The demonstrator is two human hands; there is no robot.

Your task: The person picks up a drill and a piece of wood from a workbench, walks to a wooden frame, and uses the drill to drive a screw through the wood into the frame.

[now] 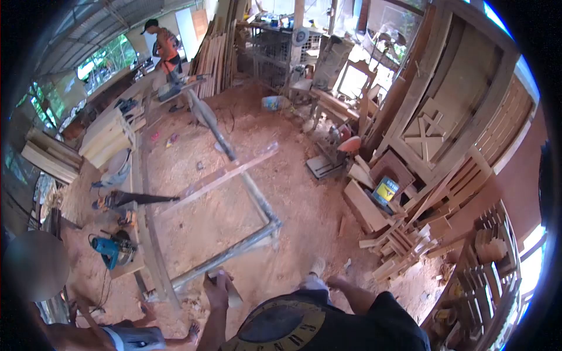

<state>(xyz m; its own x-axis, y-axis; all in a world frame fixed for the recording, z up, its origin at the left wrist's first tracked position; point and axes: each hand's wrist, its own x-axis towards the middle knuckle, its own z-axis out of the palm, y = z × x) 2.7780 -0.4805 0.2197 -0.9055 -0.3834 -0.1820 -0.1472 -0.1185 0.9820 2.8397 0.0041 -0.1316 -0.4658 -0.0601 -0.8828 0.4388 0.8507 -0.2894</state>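
My left hand is raised in front of me and closed around a small pale block. It hovers just beside the near rail of a large wooden frame, which lies low over the sawdust floor. A loose pale slat rests across the frame. My right hand hangs at my side, away from the frame, near my foot. It is too small to show its fingers. My black shirt fills the bottom of the view.
A blue circular saw sits on a bench left of the frame. A mitre saw, a yellow can and a heap of offcuts lie to the right. Another person's leg is at bottom left. A person in orange works at the back.
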